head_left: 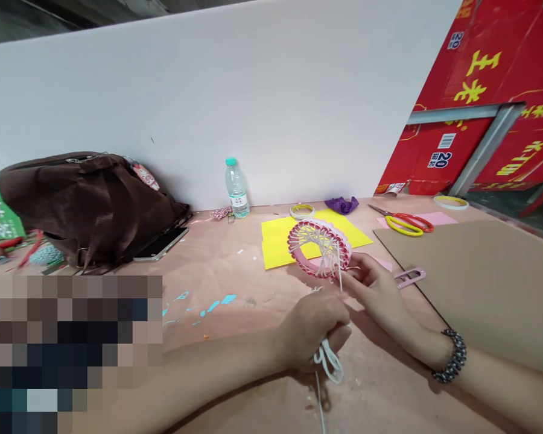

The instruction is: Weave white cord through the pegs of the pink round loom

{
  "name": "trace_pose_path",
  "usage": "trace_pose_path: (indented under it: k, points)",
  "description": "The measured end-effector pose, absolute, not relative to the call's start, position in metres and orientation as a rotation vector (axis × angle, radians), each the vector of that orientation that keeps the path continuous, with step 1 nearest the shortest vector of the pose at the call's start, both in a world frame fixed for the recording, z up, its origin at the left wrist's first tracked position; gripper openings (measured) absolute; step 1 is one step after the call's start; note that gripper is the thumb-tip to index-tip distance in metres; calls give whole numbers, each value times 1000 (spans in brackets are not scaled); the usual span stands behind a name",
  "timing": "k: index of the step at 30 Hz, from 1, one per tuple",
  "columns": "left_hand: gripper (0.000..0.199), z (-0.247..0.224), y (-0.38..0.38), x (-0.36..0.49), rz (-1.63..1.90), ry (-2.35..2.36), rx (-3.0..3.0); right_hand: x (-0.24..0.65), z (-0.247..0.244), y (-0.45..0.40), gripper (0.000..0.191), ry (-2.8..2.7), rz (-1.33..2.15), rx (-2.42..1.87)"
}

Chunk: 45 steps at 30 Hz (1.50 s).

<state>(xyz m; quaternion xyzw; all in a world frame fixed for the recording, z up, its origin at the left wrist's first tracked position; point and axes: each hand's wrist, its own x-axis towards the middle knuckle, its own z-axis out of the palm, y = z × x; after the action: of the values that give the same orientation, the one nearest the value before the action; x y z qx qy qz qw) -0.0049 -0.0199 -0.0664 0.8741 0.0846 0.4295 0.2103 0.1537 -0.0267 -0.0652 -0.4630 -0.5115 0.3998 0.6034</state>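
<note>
My right hand (pixel 373 280) grips the lower right rim of a pink and red ring (pixel 298 265), whose opening is crossed by a web of white string. The ring is tilted above the table, in front of yellow paper. Below and to the left, my left hand (pixel 317 325) is closed in a fist round a looped bundle of white string (pixel 331 361). One strand runs taut from the ring's right side down to this fist. A loose end hangs below it toward the table. The left fingertips are mostly hidden.
Yellow paper (pixel 276 256), a tape roll (pixel 302 210), purple cloth (pixel 342 205) and scissors (pixel 402 223) lie behind the ring. A pink cutter (pixel 411 277) touches a brown board (pixel 489 265) at right. A bottle (pixel 238 190), brown bag (pixel 95 211) and phone (pixel 161 243) are farther left.
</note>
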Motion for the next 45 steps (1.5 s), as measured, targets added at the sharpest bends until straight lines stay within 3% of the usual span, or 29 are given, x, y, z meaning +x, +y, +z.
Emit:
trace_pose_path:
  k: [6, 9, 13, 16, 19, 23, 26, 31, 34, 36, 40, 45]
  points:
    - [18, -69, -15, -2, 884, 823, 1810, 154, -66, -25, 38, -1075, 999, -1004]
    - [19, -63, -15, -3, 945, 757, 2105, 154, -65, -25, 35, -1082, 934, -1026]
    - [8, -58, -22, -7, 1399, 328, 2698, 153, -63, -26, 29, -1109, 919, -1003]
    - [10, -58, -28, -7, 1205, 42, 2830, 153, -62, -26, 29, -1114, 890, -1039]
    - [16, -62, -26, -4, 922, 410, 2536, 155, -63, -26, 32, -1114, 897, -1091]
    - [17, -64, -18, -2, 891, 912, 1944, 156, -65, -25, 37, -1051, 992, -1022]
    - [16, -60, -15, -3, 917, 791, 2133, 155, -65, -25, 36, -1064, 952, -1041]
    - [5, -55, -25, -5, 1300, 301, 2831, 154, -62, -25, 29, -1097, 908, -1031]
    - [12, -58, -28, -4, 1011, 72, 2892, 154, -61, -26, 29, -1090, 911, -1024]
    - [16, -61, -25, -4, 842, 233, 2708, 154, -61, -27, 30, -1093, 909, -1051]
    - [17, -65, -14, -3, 852, 852, 2168, 155, -61, -27, 33, -1053, 971, -1019]
    - [18, -57, -15, -4, 967, 665, 2440, 155, -62, -26, 35, -1059, 950, -1049]
